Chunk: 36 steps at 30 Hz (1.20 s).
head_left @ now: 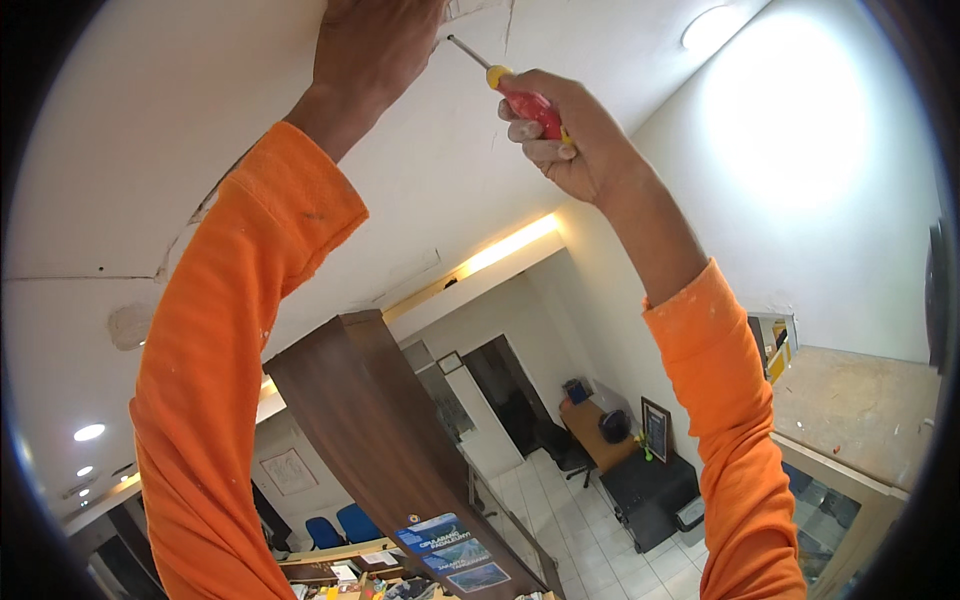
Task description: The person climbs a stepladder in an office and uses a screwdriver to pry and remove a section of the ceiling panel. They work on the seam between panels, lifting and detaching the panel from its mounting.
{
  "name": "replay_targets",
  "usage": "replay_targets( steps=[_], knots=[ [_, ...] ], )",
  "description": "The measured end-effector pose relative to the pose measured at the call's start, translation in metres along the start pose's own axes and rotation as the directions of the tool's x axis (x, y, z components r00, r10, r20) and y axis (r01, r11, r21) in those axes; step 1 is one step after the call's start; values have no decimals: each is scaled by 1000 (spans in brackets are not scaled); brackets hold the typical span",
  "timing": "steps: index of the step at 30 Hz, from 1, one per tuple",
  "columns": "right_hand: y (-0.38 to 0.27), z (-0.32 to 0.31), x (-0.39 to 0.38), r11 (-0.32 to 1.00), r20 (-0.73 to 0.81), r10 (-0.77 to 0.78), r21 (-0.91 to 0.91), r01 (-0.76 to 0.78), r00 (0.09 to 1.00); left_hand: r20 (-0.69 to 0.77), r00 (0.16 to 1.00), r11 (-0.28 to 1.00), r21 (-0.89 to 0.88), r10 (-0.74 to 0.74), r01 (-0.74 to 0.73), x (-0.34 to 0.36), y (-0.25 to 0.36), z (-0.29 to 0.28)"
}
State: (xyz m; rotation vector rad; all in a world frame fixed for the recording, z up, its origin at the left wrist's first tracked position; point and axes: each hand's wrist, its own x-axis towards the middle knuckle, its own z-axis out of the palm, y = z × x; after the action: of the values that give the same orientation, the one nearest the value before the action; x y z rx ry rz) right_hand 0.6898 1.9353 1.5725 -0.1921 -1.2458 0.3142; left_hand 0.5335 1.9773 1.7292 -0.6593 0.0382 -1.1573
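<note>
- The screwdriver (530, 106) is at upper centre, its shaft slanting up-left; whether its tip touches the ceiling (230, 70) is unclear.
- The right hand (570, 135) has its grip closed around the handle, fingertips dusted pale.
- The left hand (375, 50) reaches the top edge, where its fingers are cut off; I cannot tell whether its grip is apart or holding something.
- Ceiling work looks unfinished: a ragged, dark-edged crack (190, 228) gapes at left and thin lines show at top centre; no completed repair is evident.
- The handle is rounded, glossy red and yellow, the shaft slim metal.
- The ceiling is matt white with a rough beige patch (130, 327); the orange sleeves (205, 400) are soft, fleecy cloth.
</note>
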Motion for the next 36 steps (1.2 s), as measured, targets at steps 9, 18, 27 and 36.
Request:
replay_targets(
  steps=[9,18,27,36],
  knots=[
    [28,16,-6,54,82,-818,-975,218,569,-131,990,992,-121,-56,40,1,0,3],
    [17,13,-3,980,-103,-72,178,89,992,-195,961,980,-71,-198,187,-14,1,2],
    [25,13,-6,740,-125,-513,-565,364,850,-112,980,959,213,-164,185,-12,-2,-2],
    [30,18,-5,879,-135,-312,-417,232,940,-109,985,973,178,-131,149,-15,1,0]
  ],
)
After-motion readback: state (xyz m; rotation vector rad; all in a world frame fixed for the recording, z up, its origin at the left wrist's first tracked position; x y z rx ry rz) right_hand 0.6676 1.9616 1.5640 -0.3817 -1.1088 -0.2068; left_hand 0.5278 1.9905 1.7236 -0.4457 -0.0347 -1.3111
